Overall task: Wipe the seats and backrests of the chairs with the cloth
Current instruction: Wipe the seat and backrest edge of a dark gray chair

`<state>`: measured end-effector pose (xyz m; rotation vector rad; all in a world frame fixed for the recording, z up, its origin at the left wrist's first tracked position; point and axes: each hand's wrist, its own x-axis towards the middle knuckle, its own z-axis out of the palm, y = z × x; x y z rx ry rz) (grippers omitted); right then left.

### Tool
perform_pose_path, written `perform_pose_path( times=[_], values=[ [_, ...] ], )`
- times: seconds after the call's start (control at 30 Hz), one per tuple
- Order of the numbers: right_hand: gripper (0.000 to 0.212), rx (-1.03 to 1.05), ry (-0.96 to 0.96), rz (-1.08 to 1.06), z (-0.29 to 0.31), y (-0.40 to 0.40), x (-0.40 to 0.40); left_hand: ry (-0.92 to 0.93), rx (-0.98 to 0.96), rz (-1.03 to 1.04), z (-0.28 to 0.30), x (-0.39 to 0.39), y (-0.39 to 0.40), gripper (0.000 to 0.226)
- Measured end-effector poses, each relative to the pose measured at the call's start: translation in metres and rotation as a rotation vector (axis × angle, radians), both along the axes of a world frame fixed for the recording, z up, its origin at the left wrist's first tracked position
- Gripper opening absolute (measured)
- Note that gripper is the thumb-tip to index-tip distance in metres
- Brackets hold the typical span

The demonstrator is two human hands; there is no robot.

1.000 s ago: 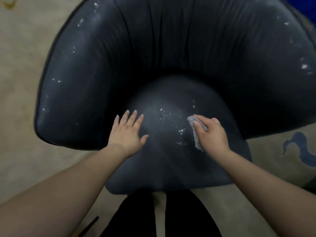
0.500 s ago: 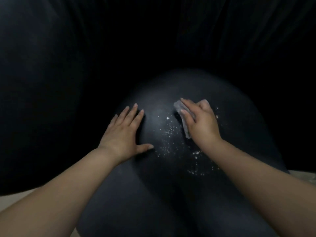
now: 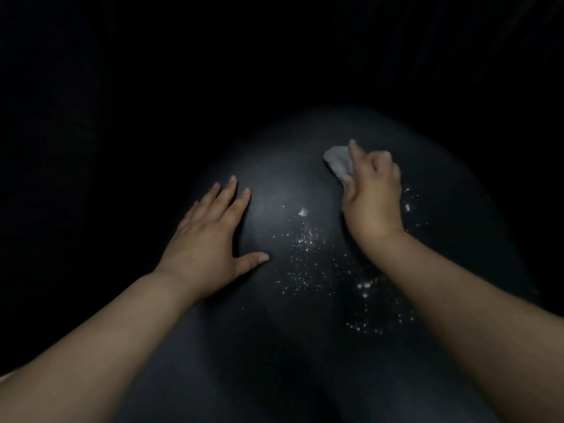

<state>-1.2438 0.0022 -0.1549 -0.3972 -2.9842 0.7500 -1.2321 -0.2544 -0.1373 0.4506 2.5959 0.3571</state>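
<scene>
A dark leather chair fills the view; its rounded seat [image 3: 274,346] is dimly lit and the curved backrest [image 3: 213,71] behind it is almost black. White crumbs [image 3: 308,239] are scattered over the middle and right of the seat. My right hand [image 3: 372,203] grips a small grey cloth [image 3: 337,161] and holds it against the far part of the seat. My left hand [image 3: 210,239] rests flat on the seat's left side, fingers straight and thumb spread.
More white specks [image 3: 366,285] lie under and beside my right forearm. A sliver of pale floor [image 3: 6,377] shows at the lower left edge. Everything else around the seat is too dark to make out.
The view has closed in on the seat and darkened. My right hand has pushed the cloth farther up and to the right. My left hand stays flat on the seat.
</scene>
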Motion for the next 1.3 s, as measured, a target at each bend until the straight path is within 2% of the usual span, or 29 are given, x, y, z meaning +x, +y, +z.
perform_pose_path(
  times=[0.07,0.13,0.2,0.23,0.27,0.37,0.4,0.5,0.57,0.6,0.7,0.87,1.0,1.07,1.13,1.27,1.3],
  values=[
    [0.060,-0.060,-0.026,-0.041,0.005,-0.016,0.004,-0.012,-0.001,-0.001,0.002,-0.004,0.000,0.106],
    [0.071,-0.096,-0.055,0.134,0.006,-0.043,0.022,-0.024,-0.004,0.004,0.003,-0.006,0.001,0.104],
    [0.082,-0.046,-0.061,0.336,0.006,-0.051,0.038,-0.034,-0.010,0.003,0.004,-0.005,0.000,0.104],
    [0.083,-0.008,-0.036,0.364,0.005,-0.042,0.033,-0.036,-0.013,0.000,0.004,-0.004,0.000,0.103],
    [0.080,0.008,-0.041,0.311,0.003,-0.026,0.023,-0.036,-0.014,-0.003,0.004,-0.004,-0.001,0.103],
    [0.063,-0.069,-0.042,-0.051,0.002,0.002,0.002,-0.039,-0.017,-0.003,0.003,-0.003,-0.002,0.103],
    [0.061,-0.089,-0.050,-0.053,0.003,-0.009,0.005,-0.039,-0.016,0.000,0.004,-0.003,-0.001,0.103],
    [0.072,-0.123,-0.061,0.251,0.005,-0.057,0.033,-0.041,-0.016,0.022,0.003,-0.001,0.003,0.102],
    [0.078,-0.085,-0.042,0.358,0.005,-0.053,0.040,-0.050,-0.012,0.032,0.004,0.000,0.005,0.101],
    [0.078,-0.053,-0.033,0.330,0.002,-0.037,0.034,-0.050,-0.012,0.032,0.005,0.001,0.006,0.100],
    [0.066,-0.070,-0.037,0.058,0.001,0.003,0.020,-0.042,-0.001,0.011,0.008,-0.002,0.016,0.089],
    [0.071,-0.098,-0.029,0.273,0.010,-0.006,0.026,-0.033,0.056,0.037,0.014,-0.018,0.044,0.069],
    [0.055,-0.103,0.158,-0.063,0.013,0.072,0.009,-0.008,0.097,0.022,0.017,-0.029,0.063,0.066],
    [0.054,-0.060,0.080,-0.216,0.009,0.105,0.015,-0.006,0.103,0.008,0.017,-0.033,0.072,0.065],
    [0.054,-0.077,-0.016,-0.296,0.006,0.103,0.025,-0.009,0.102,-0.011,0.017,-0.037,0.081,0.065],
    [0.053,-0.069,0.020,0.007,-0.003,0.062,0.045,-0.016,0.093,-0.049,0.015,-0.041,0.105,0.065],
    [0.048,-0.101,0.027,0.022,-0.001,0.069,0.043,-0.014,0.091,-0.060,0.014,-0.041,0.111,0.065]
  ],
)
